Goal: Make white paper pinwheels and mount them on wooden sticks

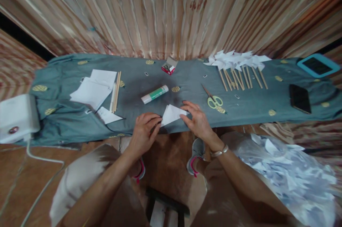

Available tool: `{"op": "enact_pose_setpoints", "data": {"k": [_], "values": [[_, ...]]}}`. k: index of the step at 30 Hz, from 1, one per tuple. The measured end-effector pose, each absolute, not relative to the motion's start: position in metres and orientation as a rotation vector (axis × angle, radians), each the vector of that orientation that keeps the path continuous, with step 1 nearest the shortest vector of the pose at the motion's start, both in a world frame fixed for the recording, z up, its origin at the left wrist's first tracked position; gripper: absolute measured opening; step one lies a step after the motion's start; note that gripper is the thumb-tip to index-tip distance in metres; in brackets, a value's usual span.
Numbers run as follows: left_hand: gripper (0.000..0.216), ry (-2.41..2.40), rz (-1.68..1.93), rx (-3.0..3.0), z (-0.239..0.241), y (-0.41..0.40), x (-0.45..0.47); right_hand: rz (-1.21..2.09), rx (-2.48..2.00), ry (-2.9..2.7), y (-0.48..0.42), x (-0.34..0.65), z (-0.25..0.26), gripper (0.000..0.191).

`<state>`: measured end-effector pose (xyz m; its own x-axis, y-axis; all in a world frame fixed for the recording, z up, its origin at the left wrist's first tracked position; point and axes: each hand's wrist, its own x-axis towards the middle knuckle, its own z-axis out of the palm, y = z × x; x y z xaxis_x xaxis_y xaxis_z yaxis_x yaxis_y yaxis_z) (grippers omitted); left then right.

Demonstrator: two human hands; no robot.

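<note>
Paper (pixel 172 114) held by L hand (pixel 144 130) & R hand (pixel 198 122), 1 gluestick (pixel 155 94) nr.

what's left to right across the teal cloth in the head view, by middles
White boxy device, white paper sheets, thin wooden sticks, green-and-white glue stick, folded white paper, green-handled scissors, white paper pinwheels, black rectangular phone, blue-framed tablet

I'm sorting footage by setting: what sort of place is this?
Probably a room in a home, though a small workshop is possible. A patterned curtain hangs just behind a long pineapple-print cloth, on which a glue stick and scissors lie.
</note>
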<state>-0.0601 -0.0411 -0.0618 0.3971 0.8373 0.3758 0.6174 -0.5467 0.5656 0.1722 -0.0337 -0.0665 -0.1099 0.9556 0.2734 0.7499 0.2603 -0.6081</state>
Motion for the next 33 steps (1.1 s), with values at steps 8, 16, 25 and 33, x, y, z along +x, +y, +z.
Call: {"op": "enact_pose_setpoints", "data": {"k": [8,16,25,33], "values": [[0.058,1.209,1.071,1.321,-0.060,-0.010,-0.036,0.671,-1.436,-1.609,-0.022,0.169,-0.056,0.007],[0.061,1.092,0.968,0.984,-0.030,0.013,-0.023,0.654,-1.341,-1.526,-0.011,0.172,-0.040,0.007],[0.036,1.154,0.913,1.157,-0.036,0.028,-0.014,0.663,-1.293,-1.502,-0.007,0.177,-0.038,0.007],[0.030,1.174,1.022,1.044,-0.042,0.031,-0.003,0.795,-1.315,-1.336,-0.005,0.175,-0.033,0.017]]}}
